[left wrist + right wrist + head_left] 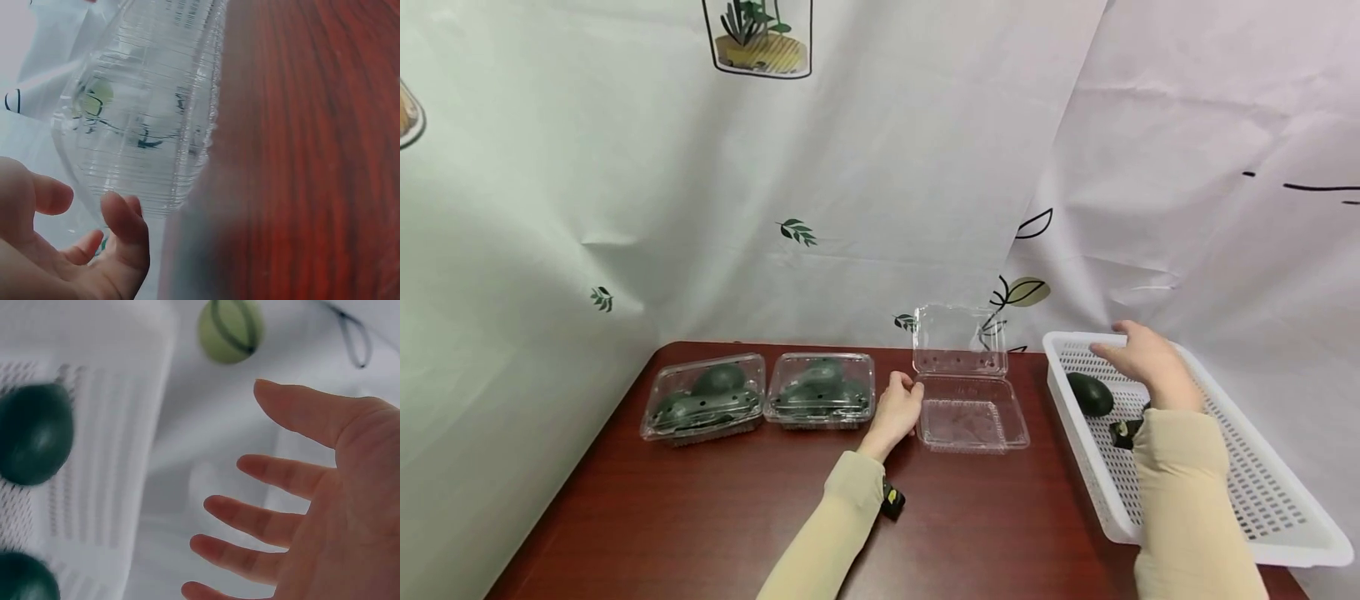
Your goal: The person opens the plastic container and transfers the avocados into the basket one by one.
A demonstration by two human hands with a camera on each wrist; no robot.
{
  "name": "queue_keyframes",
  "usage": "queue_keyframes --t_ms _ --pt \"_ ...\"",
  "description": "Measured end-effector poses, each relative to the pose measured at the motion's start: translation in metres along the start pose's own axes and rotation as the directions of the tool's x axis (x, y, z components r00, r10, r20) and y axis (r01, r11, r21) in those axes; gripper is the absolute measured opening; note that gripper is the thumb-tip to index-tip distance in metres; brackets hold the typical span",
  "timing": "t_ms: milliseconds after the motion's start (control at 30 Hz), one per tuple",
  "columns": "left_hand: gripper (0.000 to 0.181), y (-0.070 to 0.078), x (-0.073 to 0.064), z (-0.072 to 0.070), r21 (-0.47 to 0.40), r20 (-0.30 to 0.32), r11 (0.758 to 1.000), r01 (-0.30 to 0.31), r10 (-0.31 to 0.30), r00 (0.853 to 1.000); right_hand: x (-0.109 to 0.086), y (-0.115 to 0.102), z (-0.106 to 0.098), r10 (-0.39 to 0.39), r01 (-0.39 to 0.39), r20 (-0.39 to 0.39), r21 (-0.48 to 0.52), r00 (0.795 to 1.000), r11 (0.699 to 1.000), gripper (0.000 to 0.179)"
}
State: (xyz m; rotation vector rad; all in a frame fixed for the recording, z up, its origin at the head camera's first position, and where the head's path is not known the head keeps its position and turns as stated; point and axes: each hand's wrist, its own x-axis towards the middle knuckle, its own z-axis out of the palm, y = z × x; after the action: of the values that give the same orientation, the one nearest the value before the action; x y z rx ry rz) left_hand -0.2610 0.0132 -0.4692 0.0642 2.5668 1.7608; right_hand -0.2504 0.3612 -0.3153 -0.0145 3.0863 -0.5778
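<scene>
a sleeve (1183,492) hides part of the white basket (1078,425); right hand (1150,362) spread, left hand (897,410) loosely bent beside a clear, lid-up box (962,421).

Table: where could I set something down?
In front of the filled boxes, left of the left sleeve; also between it and the right sleeve, before the open box. Crowded: the back, where boxes and left hand sit close.

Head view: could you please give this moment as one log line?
left hand: beside open clear plastic clamshell | right hand: empty, above white perforated plastic basket | dark green oval fruits: inside basket
</scene>
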Motion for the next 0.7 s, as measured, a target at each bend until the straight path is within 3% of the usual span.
queue_keyframes --t_ms 200,333,500,700 --pt "0.030 0.009 -0.007 -0.005 0.155 -0.047 0.985 -0.072 0.081 0.996 -0.008 -0.033 0.010 -0.048 0.054 -0.101 0.063 0.994 0.997 0.068" --pt "0.032 0.020 -0.015 -0.009 0.237 -0.045 0.965 -0.115 0.129 0.991 -0.014 -0.054 0.024 -0.119 0.140 -0.165 0.121 0.979 0.983 0.061" --pt "0.031 0.034 -0.024 -0.017 0.236 -0.008 0.958 -0.166 0.172 0.985 -0.021 -0.080 0.045 -0.212 0.253 -0.237 0.163 0.948 0.954 0.055" --pt "0.014 0.043 -0.031 -0.031 0.249 -0.028 0.932 -0.264 0.280 0.960 -0.022 -0.108 0.076 -0.259 0.334 -0.317 0.212 0.912 0.918 0.048"
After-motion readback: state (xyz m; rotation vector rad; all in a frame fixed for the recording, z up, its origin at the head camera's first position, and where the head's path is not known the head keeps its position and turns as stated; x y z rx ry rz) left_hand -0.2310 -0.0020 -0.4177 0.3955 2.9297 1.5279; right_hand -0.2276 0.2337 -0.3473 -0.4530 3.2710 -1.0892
